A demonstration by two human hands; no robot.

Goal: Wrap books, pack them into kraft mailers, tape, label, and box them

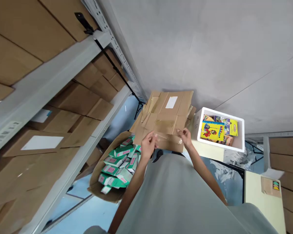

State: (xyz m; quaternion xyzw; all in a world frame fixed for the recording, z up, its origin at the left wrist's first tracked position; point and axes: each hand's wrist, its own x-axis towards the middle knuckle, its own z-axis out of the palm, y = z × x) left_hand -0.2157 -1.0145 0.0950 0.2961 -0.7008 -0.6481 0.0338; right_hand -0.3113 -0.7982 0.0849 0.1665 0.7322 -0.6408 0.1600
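Flattened cardboard lies stacked in front of me, with a white label on the top piece. My left hand is over its near left part, fingers bent together in a pinch. Near the right edge of the same cardboard, my right hand also has its thumb and fingers closed. Faint shiny glints show beside both hands, perhaps clear film, but what the fingers hold is too small to tell. Left of my left hand stands an open carton of green and white small boxes.
A white foam box holding colourful books stands on the right. Shelves stacked with brown cartons run along the left, a black tripod pole beside them. Clear plastic scraps lie low on the right.
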